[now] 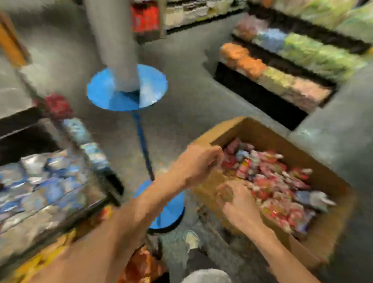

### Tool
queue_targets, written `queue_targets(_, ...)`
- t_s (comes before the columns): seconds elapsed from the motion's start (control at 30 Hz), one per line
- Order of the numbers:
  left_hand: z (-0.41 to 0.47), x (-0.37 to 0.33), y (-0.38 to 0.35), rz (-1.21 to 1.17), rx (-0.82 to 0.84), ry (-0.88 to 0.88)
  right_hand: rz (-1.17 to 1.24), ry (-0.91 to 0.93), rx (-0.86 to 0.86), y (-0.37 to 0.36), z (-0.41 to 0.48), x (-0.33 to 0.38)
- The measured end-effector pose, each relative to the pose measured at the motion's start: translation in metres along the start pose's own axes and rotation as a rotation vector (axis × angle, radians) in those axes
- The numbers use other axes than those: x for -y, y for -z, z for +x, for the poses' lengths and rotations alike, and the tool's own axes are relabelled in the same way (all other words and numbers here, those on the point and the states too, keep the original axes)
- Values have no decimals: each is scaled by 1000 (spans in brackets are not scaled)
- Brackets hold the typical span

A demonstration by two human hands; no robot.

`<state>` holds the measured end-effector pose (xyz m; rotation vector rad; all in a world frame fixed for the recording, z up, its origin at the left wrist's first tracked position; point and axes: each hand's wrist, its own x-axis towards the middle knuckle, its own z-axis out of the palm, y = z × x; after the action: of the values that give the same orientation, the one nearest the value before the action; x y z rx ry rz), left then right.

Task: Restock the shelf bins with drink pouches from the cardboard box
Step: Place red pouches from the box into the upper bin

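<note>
You're in a shop aisle: tiered shelves (261, 95) carry bright packets (308, 55) (too blurred to read), a bin (112, 183) of blue-silver pouches (34, 186) sits left, and a cardboard box (259, 131) of stock rests on the grey floor (185, 86).

At cardboard box (269, 136): left hand (198, 164), right hand (237, 203).

Your cardboard box (259, 133) at 4 o'clock is plain brown. The drink pouches (273, 182) in it are mostly red and pink, with a few blue and silver. At 9 o'clock, the shelf bin (112, 179) is black and its stocked pouches (34, 186) are silver and blue. The stand (127, 88) at 12 o'clock is bright blue. At 2 o'clock, the shelf packs (297, 58) run orange, green, pale blue and pink. The floor (186, 64) is grey.
</note>
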<state>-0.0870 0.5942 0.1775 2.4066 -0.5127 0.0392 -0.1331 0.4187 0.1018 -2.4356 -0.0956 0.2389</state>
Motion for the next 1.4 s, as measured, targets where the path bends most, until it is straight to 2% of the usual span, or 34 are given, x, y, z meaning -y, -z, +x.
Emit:
queue_targets(0.07,37,-17,-60,-2,283,-5,-40,-196,30,23,-7,-50)
queue_targets(0.17,70,-40,-137,174,520,-52,-17,-322,-76,49,-13,-113)
queue_targets(0.33,113,-22,-249,145,769,61,40,-593,-58,60,-3,-212)
queue_targets(0.43,142,-7,-289,115,829,240,83,-698,30,60,17,-255)
queue_targets(0.53,164,6,-321,146,823,355,119,-798,147,58,42,-285)
queue_targets(0.63,186,7,-350,70,752,453,204,-854,183,49,70,-308)
queue_targets(0.8,208,20,-402,-279,531,904,299,-956,157,38,108,-339)
queue_targets(0.9,206,40,-444,-464,440,1073,302,-1001,152,29,117,-355)
queue_targets(0.97,205,46,-463,-493,387,1128,313,-1034,144,22,118,-362)
queue_targets(1.1,212,38,-468,-202,392,1151,322,-1056,107,12,117,-374)
queue_targets(1.17,218,29,-459,-136,435,1133,326,-1054,90,9,116,-378)
queue_targets(1.27,220,23,-445,-241,501,1182,300,-1046,61,3,119,-383)
queue_targets(1.4,207,25,-429,-328,451,1219,152,-996,72,-1,125,-380)
